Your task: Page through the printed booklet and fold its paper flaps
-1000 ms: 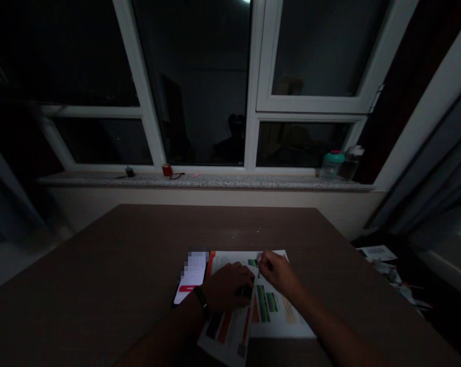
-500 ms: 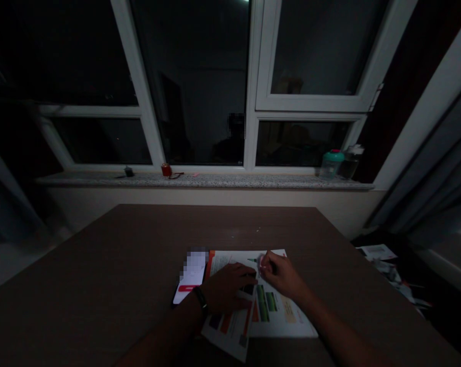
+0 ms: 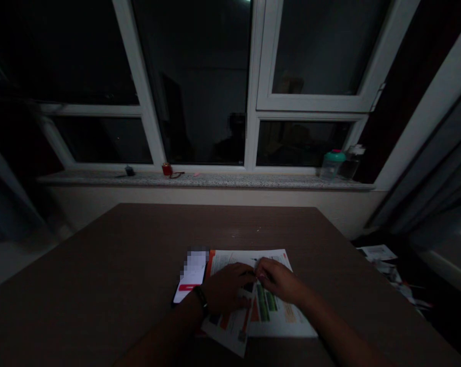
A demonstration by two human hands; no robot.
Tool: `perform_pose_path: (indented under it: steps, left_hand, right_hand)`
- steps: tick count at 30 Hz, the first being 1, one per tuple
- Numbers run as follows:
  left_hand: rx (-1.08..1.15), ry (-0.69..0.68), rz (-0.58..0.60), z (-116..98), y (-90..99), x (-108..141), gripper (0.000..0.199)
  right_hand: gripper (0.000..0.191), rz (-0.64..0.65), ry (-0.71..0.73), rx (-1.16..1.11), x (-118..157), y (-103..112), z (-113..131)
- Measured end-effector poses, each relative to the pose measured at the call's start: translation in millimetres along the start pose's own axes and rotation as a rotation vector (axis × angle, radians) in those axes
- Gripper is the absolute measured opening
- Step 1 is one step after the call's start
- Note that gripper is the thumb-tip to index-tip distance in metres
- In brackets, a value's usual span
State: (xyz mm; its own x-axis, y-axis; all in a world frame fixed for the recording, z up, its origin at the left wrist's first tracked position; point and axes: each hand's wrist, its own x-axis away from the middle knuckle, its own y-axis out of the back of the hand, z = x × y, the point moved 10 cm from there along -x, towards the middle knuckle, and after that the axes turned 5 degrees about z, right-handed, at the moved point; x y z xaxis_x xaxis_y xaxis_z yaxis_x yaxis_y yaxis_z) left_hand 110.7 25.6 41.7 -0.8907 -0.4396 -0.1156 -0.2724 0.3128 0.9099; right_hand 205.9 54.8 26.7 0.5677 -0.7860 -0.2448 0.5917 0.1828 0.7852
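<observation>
An open printed booklet [image 3: 303, 326] with green pictures and orange blocks lies on the table. My left hand [image 3: 228, 288], wearing a dark wristband, rests spread over its left part. Under that palm a loose or folded page [image 3: 230, 336] juts out at a slant past the booklet's lower edge. Close to the left fingertips, my right hand [image 3: 278, 279] is closed low over the right page. Whatever its fingers hold is hidden; only a faint pinkish spot shows there. A lit phone [image 3: 194, 272] lies flat beside the booklet, left of my left hand.
The brown table [image 3: 119, 255] has tiny light scraps beyond the booklet. On the stone windowsill [image 3: 223, 180] stand a small red jar [image 3: 167, 169], a dark little bottle [image 3: 129, 171], a teal-lidded bottle [image 3: 333, 165] and a clear bottle [image 3: 352, 162]. Papers [image 3: 379, 252] lie right of the table.
My right hand has moved slightly left and down, nearer the left fingertips, and the pink thing at its fingers is now mostly covered. The slanted page's lower corner has shifted a little.
</observation>
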Motion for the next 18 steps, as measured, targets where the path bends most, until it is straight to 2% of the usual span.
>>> perform_pose_path:
  steps: [5,8,11,15,18]
  left_hand:
    - [-0.034,0.025,-0.015,0,3.5,1,0.051]
    - [-0.058,0.102,-0.006,6,2.6,3,0.052]
    - [-0.018,0.133,-0.01,9,1.5,4,0.063]
    - [0.027,0.141,-0.016,14,-0.9,4,0.075]
    - [-0.023,0.176,-0.049,19,1.3,4,0.075]
  right_hand:
    - [0.012,-0.072,-0.058,0.018,-1,11,-13]
    - [0.018,-0.092,-0.039,0.008,0,16,-9]
    - [0.01,-0.092,-0.014,-0.01,0,16,1]
    - [0.03,-0.038,-0.029,0.043,-1,10,4]
    - [0.031,-0.032,-0.087,0.077,-1,10,-8]
